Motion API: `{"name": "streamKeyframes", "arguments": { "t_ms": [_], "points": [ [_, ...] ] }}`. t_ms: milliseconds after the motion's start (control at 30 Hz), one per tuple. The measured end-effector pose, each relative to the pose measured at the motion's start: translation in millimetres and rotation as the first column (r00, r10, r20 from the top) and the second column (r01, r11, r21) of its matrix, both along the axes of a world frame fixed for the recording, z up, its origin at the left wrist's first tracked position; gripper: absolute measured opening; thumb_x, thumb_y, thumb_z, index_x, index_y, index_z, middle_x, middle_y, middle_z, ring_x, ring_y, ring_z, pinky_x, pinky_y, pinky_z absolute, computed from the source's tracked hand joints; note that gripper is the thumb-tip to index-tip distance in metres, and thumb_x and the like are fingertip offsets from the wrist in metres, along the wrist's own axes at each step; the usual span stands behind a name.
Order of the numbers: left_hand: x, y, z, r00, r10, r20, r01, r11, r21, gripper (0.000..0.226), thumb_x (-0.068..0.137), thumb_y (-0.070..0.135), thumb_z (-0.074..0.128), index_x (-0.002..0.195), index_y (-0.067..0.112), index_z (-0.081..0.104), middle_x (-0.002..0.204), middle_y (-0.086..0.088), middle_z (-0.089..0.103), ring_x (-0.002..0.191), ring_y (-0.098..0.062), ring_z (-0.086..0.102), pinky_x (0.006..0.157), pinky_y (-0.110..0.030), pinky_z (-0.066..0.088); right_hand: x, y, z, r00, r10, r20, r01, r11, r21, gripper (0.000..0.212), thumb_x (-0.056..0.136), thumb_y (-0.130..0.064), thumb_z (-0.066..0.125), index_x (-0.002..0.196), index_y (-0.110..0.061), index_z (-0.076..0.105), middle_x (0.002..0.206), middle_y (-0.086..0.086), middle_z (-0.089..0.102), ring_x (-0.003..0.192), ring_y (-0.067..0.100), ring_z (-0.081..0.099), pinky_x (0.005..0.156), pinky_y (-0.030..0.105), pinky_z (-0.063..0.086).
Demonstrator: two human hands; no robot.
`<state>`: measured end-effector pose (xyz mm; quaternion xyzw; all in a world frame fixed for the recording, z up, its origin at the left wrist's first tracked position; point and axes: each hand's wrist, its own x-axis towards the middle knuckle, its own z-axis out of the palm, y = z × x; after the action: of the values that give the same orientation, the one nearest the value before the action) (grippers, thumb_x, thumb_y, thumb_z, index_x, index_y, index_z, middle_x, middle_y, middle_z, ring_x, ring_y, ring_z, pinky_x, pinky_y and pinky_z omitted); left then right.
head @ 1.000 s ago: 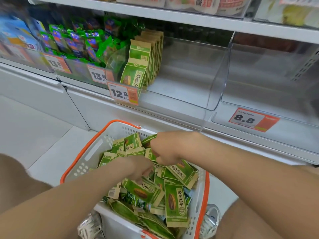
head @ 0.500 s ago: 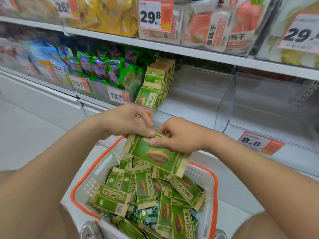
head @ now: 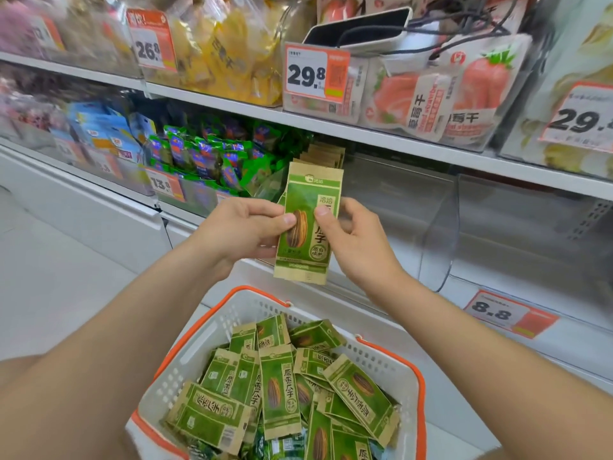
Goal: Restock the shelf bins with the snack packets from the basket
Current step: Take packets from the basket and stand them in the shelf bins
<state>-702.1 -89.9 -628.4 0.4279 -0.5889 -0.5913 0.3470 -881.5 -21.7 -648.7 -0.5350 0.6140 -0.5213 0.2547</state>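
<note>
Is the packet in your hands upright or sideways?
Upright. The left hand and right hand pinch the packet by its sides, logo end uppermost.

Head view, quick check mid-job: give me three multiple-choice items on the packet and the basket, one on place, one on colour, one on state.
1. Where is the held packet?
A) upright in the air above the basket
B) inside the basket
C) on the floor

2. The basket's rim is:
A) blue
B) black
C) orange

3. What grips the packet?
A) one hand
B) both hands
C) neither hand

Answers:
1 A: it stands upright, well above the basket.
2 C: orange edging runs round the white walls.
3 B: the left hand and the right hand each pinch a side edge.
</note>
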Motion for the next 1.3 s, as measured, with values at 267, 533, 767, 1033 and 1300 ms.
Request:
{"name": "streamKeyframes", "arguments": {
  "t_ms": [267,533,767,1033,1300],
  "points": [
    [1,-34,7,0.910,0.217,0.354,0.024,0.825,-0.565,0.018,0.097,0.025,0.074,0.115,0.022,0.076,0.109,0.008,0.076,0.100,-0.009,0.072,0.091,-0.026,0.054,-11,-36,9,0.975,-0.172,-0.143,0.116,0.936,-0.333,0.015,0.101,-0.028,0.065,0.111,-0.022,0.056,0.090,-0.006,0.073,0.081,0.011,0.068,0.073,0.032,0.054],
    [6,-53,-11,0.569,0.360,0.739,0.186,0.819,-0.542,0.022,0.097,0.014,0.063,0.118,0.020,0.057,0.122,-0.009,0.039,0.098,-0.039,0.058,0.091,-0.052,0.051,-7,-93,-28,0.960,-0.056,-0.275,0.110,0.977,0.185,0.022,0.083,-0.041,0.081,0.093,-0.025,0.070,0.089,-0.004,0.072,0.095,0.024,0.068,0.082,0.044,0.058],
    [-1,-56,-13,0.529,0.278,0.802,0.276,0.837,-0.473,0.021,0.093,0.015,0.064,0.111,0.025,0.066,0.115,-0.007,0.044,0.106,-0.038,0.058,0.094,-0.052,0.053,-12,-125,-33,1.000,-0.017,-0.018,0.024,0.888,0.459,0.053,0.049,-0.036,0.099,0.093,-0.020,0.077,0.094,0.000,0.079,0.089,0.020,0.076,0.067,0.034,0.062],
    [-3,-57,-13,0.495,0.281,0.822,0.315,0.823,-0.472,0.022,0.095,0.018,0.066,0.115,0.028,0.067,0.120,-0.006,0.045,0.108,-0.036,0.059,0.097,-0.053,0.052,-13,-136,-34,0.878,-0.202,-0.435,0.297,0.941,0.161,0.042,0.062,-0.047,0.092,0.078,-0.012,0.074,0.078,0.000,0.072,0.087,0.020,0.067,0.065,0.036,0.056],
    [-2,-42,-19,0.505,0.390,0.770,0.281,0.769,-0.574,0.029,0.096,0.030,0.069,0.114,0.017,0.050,0.120,-0.008,0.037,0.083,-0.036,0.058,0.078,-0.052,0.055,-9,-119,-23,0.865,-0.191,-0.463,0.340,0.903,0.263,0.087,0.063,-0.063,0.089,0.118,-0.012,0.044,0.115,0.008,0.064,0.105,0.034,0.067,0.084,0.048,0.061]
  ]
}}
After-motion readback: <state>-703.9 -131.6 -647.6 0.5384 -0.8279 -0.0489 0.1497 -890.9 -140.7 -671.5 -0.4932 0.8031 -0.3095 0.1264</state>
